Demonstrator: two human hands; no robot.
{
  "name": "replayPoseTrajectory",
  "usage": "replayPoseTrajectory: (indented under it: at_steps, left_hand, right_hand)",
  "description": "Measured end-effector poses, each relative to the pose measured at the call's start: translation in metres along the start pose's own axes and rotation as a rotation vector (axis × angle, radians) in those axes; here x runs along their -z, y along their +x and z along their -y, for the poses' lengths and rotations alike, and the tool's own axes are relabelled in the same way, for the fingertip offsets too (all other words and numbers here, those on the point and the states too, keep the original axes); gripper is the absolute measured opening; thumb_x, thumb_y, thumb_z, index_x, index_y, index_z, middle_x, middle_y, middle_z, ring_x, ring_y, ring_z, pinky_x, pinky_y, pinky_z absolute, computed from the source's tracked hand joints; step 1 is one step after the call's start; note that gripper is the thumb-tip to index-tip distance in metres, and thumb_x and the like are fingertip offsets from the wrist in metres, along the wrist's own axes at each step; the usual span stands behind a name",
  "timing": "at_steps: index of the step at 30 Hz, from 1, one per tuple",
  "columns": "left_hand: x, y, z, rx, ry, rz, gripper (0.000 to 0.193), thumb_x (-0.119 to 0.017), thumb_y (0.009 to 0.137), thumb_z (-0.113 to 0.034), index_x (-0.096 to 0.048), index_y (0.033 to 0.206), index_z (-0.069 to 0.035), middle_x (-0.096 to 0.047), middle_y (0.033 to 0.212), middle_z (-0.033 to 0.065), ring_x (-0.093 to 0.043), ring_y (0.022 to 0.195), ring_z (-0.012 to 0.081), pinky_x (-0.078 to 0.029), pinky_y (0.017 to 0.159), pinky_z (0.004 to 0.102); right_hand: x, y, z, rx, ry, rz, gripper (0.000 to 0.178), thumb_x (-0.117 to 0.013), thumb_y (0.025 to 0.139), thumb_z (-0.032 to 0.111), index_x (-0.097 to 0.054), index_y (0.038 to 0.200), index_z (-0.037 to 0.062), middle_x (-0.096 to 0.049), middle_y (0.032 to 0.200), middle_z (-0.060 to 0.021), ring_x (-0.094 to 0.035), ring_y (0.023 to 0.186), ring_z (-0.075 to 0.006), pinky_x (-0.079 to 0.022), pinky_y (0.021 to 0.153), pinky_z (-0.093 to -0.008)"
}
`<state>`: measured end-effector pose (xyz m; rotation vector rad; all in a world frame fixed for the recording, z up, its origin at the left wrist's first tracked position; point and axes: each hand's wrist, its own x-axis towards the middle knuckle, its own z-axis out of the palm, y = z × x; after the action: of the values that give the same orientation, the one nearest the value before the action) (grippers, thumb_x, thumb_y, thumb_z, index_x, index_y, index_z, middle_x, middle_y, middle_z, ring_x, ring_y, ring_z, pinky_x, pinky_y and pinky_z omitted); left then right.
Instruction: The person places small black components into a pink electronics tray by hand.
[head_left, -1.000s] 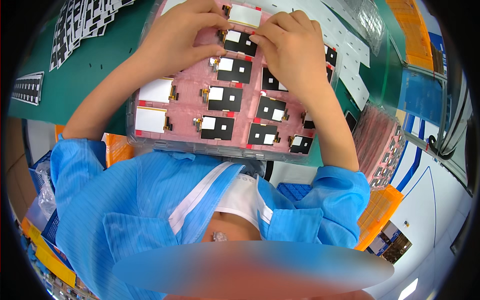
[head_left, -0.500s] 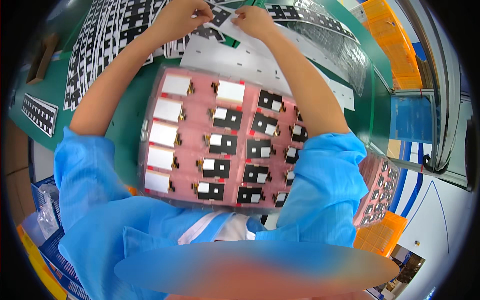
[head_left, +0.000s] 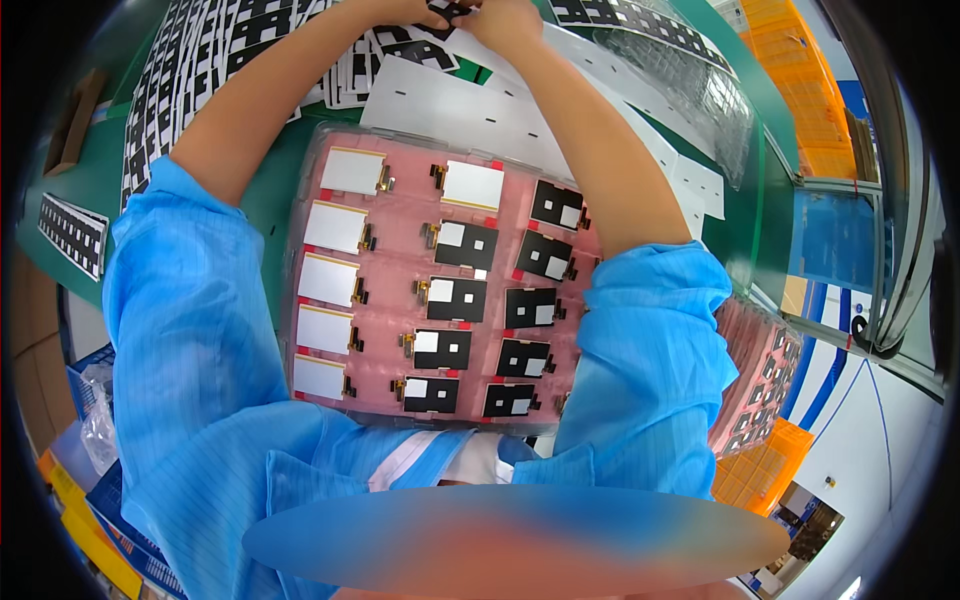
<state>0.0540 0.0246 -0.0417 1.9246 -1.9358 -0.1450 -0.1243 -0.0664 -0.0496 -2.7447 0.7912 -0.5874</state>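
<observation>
Both hands meet at the top edge of the view, above a pile of white sheets. My left hand [head_left: 408,12] is closed, its fingertips pinching a strip of black stickers [head_left: 447,12]. Close against it, my right hand [head_left: 508,26] has its fingers pressed together on the same strip; part of the grip is cut off by the edge. In front of my body lies a pink tray [head_left: 395,270] with rows of small flat display panels. Panels in its left column, such as a white panel [head_left: 335,227], are bare; others, such as a panel with a black sticker [head_left: 466,244], are covered.
Sticker sheets [head_left: 190,90] fan out at the far left, with a brown bar [head_left: 75,125] beyond. White backing sheets [head_left: 430,100] and clear bubble wrap [head_left: 690,90] lie behind the tray. More pink trays [head_left: 755,380] are stacked at right. Orange crates [head_left: 800,80] stand beyond.
My hands have moved up and closer together, the right one going left to meet the left at the black stickers. The tray appears shifted slightly right in view.
</observation>
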Motion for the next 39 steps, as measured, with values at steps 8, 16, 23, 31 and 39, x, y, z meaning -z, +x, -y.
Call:
replayPoseTrajectory:
  at_steps: [8, 16, 23, 31, 39]
  left_hand:
    - [0.005, 0.008, -0.002, -0.037, -0.046, 0.032, 0.051, -0.09, 0.067, -0.033, -0.076, 0.108, -0.007, -0.072, 0.101, 0.0191, -0.068, 0.096, 0.0372, -0.055, 0.085, 0.0448]
    - [0.003, 0.001, -0.016, 0.061, 0.1, 0.073, 0.056, -0.084, 0.078, -0.038, -0.071, 0.123, -0.007, -0.067, 0.119, 0.0177, -0.063, 0.113, 0.0374, -0.05, 0.097, 0.0462]
    - [0.025, -0.049, -0.047, -0.005, -0.064, -0.155, 0.026, -0.071, 0.093, -0.023, -0.075, 0.112, -0.006, -0.07, 0.106, 0.0141, -0.066, 0.104, 0.0331, -0.052, 0.091, 0.0424]
    - [0.04, -0.151, -0.133, -0.877, -0.833, -0.342, 0.016, -0.081, 0.08, -0.013, -0.075, 0.093, -0.005, -0.068, 0.097, 0.0115, -0.067, 0.094, 0.0293, -0.052, 0.082, 0.0386]
    - [0.064, -0.184, -0.166, -0.141, -0.361, 0.047, 0.038, -0.081, 0.079, -0.009, -0.071, 0.115, -0.004, -0.062, 0.111, 0.0049, -0.062, 0.103, 0.023, -0.05, 0.093, 0.0335]
  right_hand:
    - [-0.015, 0.019, -0.016, -0.109, 0.258, 0.022, 0.02, -0.077, 0.079, 0.028, -0.081, 0.087, 0.0096, -0.074, 0.097, -0.0198, -0.07, 0.094, -0.0379, -0.056, 0.084, -0.0452]
    - [0.061, -0.004, -0.026, -0.288, 0.485, 0.127, 0.015, -0.074, 0.086, 0.019, -0.078, 0.095, 0.0079, -0.075, 0.093, -0.0109, -0.068, 0.09, -0.0261, -0.053, 0.083, -0.0377]
    - [0.162, -0.11, 0.015, -0.292, 0.709, 0.285, 0.013, -0.073, 0.092, 0.014, -0.067, 0.101, 0.0069, -0.066, 0.086, -0.0003, -0.058, 0.076, -0.0081, -0.046, 0.07, -0.0263]
    - [0.182, -0.184, 0.053, -0.186, 0.731, 0.426, 0.016, -0.072, 0.096, 0.012, -0.067, 0.111, 0.0078, -0.069, 0.089, 0.0, -0.06, 0.082, -0.0065, -0.045, 0.074, -0.0225]
    - [0.169, -0.19, 0.06, -0.159, 0.672, 0.41, 0.015, -0.072, 0.095, 0.012, -0.066, 0.107, 0.005, -0.066, 0.084, 0.0003, -0.057, 0.079, -0.0063, -0.043, 0.068, -0.0238]
